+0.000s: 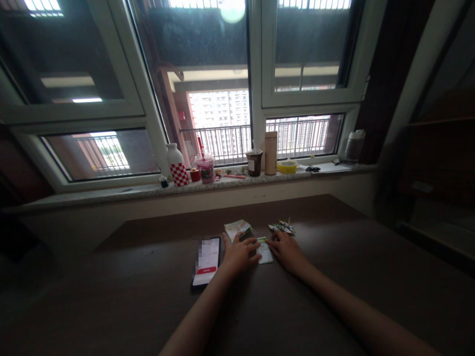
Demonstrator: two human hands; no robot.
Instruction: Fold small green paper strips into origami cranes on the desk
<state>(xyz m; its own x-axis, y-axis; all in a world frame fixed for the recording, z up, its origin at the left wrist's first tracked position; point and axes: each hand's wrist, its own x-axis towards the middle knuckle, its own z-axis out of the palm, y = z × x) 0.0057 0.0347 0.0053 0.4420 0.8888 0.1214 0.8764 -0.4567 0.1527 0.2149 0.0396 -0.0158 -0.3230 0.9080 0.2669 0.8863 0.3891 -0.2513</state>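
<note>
My left hand lies on the dark table, its fingers pressing down on a small pale paper sheet. My right hand rests on the same sheet's right side, fingertips on its edge. The paper lies flat between both hands. Just beyond my left hand sits a small stack of printed paper. A crumpled or folded paper piece lies just beyond my right hand. A phone with a lit screen rests left of my left hand.
A windowsill behind the table carries a white bottle with red checks, a pink lidded cup, a dark drink cup, a tall beige flask, a yellow tape roll and a kettle.
</note>
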